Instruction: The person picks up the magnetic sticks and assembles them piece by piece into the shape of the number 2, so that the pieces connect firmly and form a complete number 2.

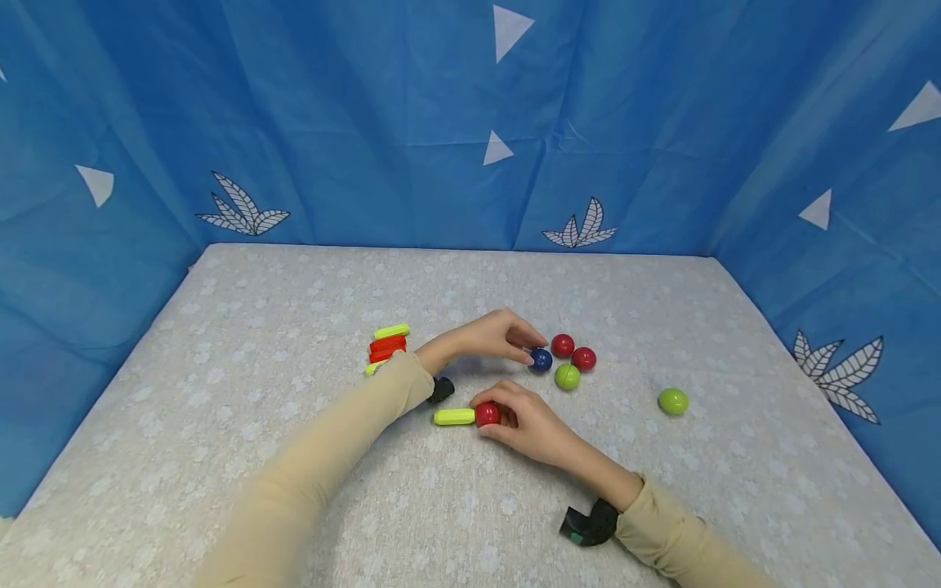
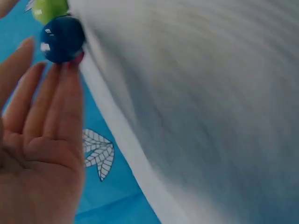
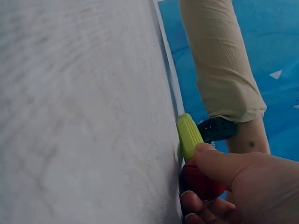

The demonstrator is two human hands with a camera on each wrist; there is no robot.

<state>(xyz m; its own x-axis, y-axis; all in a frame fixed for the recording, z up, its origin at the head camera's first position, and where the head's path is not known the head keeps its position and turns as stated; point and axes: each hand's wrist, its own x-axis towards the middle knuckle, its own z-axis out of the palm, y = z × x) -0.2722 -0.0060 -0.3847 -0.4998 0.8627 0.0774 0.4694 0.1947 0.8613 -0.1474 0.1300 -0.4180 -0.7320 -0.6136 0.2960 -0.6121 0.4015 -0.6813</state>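
My left hand [image 1: 531,349] reaches to a blue ball [image 1: 540,359] on the white table; in the left wrist view its straight fingers [image 2: 65,93] touch the blue ball [image 2: 62,39] at the tips. My right hand [image 1: 500,415] grips a red ball [image 1: 487,414] that is joined to the end of a yellow-green stick [image 1: 453,416] lying on the table. The right wrist view shows the thumb and fingers of that hand [image 3: 194,175] pinching the red ball [image 3: 205,186] against the stick [image 3: 189,135].
Two red balls [image 1: 562,345] [image 1: 584,358] and a green ball [image 1: 567,376] lie beside the blue one. Another green ball [image 1: 672,401] sits alone at the right. Several red and yellow-green sticks [image 1: 387,347] are piled at the left. Blue cloth walls [image 1: 470,122] enclose the table.
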